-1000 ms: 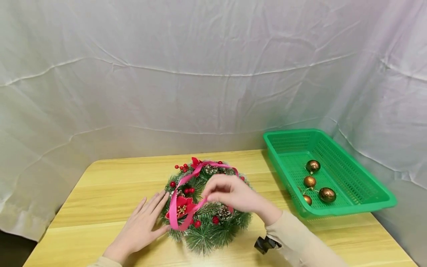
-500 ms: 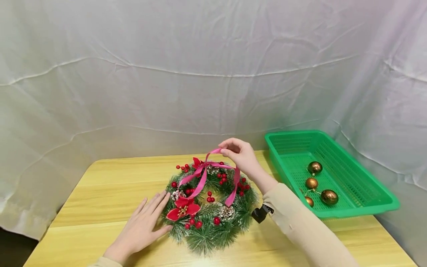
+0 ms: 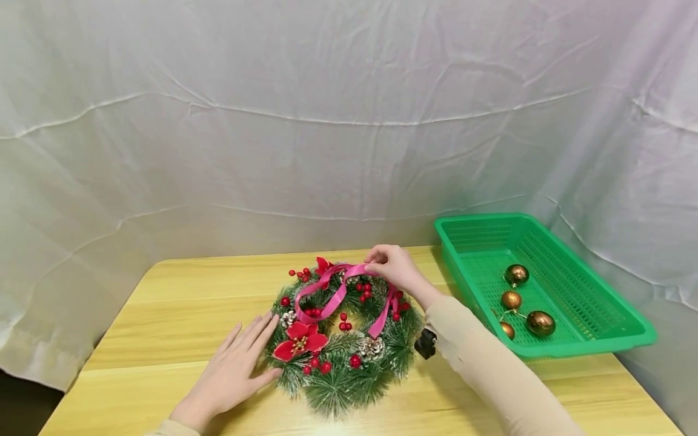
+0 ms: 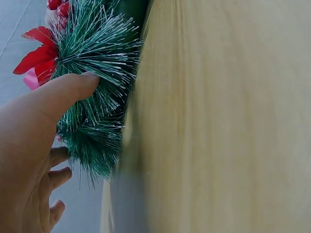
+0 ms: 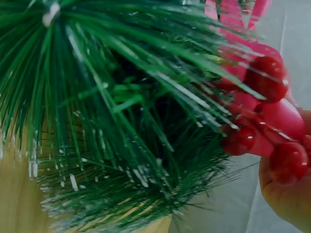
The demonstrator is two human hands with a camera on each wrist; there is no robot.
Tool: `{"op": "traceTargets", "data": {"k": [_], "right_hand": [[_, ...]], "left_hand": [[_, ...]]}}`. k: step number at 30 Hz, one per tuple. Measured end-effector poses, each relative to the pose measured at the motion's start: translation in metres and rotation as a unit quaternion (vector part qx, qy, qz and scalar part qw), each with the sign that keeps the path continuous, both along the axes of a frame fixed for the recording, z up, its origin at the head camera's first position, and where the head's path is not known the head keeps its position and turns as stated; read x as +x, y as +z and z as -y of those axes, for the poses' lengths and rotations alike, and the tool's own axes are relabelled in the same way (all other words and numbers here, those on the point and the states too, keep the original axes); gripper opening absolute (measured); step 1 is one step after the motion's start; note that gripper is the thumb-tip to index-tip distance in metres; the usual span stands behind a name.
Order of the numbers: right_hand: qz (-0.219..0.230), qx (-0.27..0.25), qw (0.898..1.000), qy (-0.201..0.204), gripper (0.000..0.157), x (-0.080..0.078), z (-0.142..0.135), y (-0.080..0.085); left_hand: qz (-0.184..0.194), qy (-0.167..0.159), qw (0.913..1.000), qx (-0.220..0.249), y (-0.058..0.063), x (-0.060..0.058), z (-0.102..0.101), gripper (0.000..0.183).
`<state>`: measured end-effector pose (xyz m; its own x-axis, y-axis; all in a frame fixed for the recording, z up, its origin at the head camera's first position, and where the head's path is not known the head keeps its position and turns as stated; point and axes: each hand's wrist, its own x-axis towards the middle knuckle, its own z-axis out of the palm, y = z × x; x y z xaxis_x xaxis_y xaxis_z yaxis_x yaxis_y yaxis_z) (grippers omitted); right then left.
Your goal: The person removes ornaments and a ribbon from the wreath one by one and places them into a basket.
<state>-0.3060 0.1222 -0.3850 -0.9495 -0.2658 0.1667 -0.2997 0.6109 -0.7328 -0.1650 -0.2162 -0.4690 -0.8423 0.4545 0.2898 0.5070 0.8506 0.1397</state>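
A green pine wreath [image 3: 343,369] with red berries, cones and a red poinsettia [image 3: 301,340] lies on the wooden table [image 3: 163,303]. A pink ribbon [image 3: 332,297] loops over its top half. My right hand [image 3: 389,266] pinches the ribbon at the wreath's far right rim. My left hand [image 3: 240,363] lies flat on the table with straight fingers touching the wreath's left edge. In the left wrist view the thumb [image 4: 73,90] presses into the needles [image 4: 97,63]. The right wrist view shows needles [image 5: 112,121] and red berries [image 5: 265,73] close up.
A green plastic basket [image 3: 600,315] sits at the table's right end with several bronze baubles [image 3: 540,322] inside. A small black clip [image 3: 425,344] lies beside the wreath by my right forearm. White cloth hangs behind.
My right hand carried the ribbon from the wreath's middle up and over to the far right rim, then lowered it onto the needles. The left hand has stayed put.
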Motion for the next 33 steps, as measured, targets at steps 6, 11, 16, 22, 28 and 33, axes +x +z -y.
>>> {"op": "traceTargets", "data": {"k": [6, 11, 16, 22, 28, 33], "right_hand": [[0.001, 0.029, 1.0, 0.011, 0.011, -0.005, -0.002, -0.01], [-0.006, 0.047, 0.999, 0.023, 0.026, -0.006, -0.003, -0.015], [-0.016, 0.092, 0.995, 0.034, 0.036, -0.008, -0.001, -0.017], [-0.041, 0.126, 0.99, 0.039, 0.031, -0.01, 0.001, -0.017], [-0.052, 0.1, 0.993, 0.031, 0.02, -0.009, 0.001, -0.017], [-0.064, 0.067, 0.995, 0.044, 0.019, -0.004, 0.001, -0.006]], "left_hand": [[-0.002, 0.0, 1.0, 0.001, 0.0, 0.0, 0.0, 0.091], [0.0, 0.0, 1.0, 0.0, 0.0, 0.001, 0.001, 0.091], [0.005, 0.003, 1.0, 0.002, -0.001, 0.001, 0.001, 0.092], [0.006, 0.002, 1.0, 0.003, -0.001, 0.0, 0.001, 0.091], [0.004, 0.001, 1.0, 0.002, -0.001, 0.0, 0.0, 0.091], [0.003, 0.0, 1.0, 0.002, -0.001, 0.0, 0.001, 0.091]]}}
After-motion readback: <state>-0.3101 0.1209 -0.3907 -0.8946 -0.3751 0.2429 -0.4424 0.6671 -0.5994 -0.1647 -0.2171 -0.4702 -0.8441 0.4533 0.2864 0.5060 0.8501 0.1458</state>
